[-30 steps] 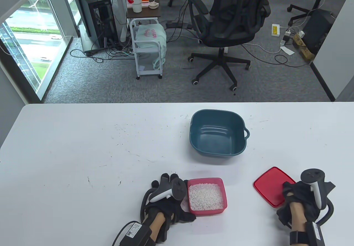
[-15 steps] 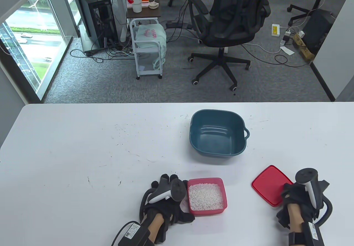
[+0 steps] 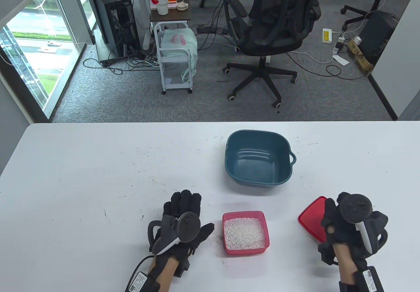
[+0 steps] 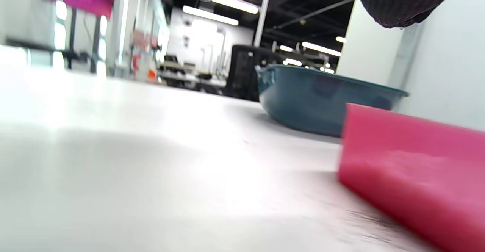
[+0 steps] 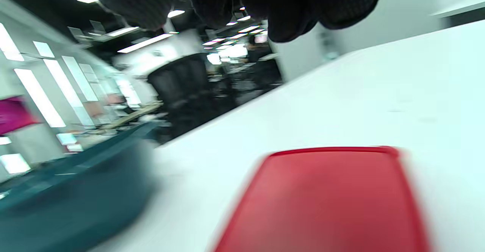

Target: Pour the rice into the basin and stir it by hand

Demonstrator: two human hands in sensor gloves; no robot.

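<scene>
Item count: one teal basin (image 3: 259,159), one pink rice container (image 3: 245,233), one red lid (image 3: 311,218), two gloved hands.

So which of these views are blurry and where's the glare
Table view: sharp throughout, evenly lit. Left wrist view: the pink rice box close up is soft and the white table glares. Right wrist view: smeared by motion blur, red lid and teal basin both streaked.
</scene>
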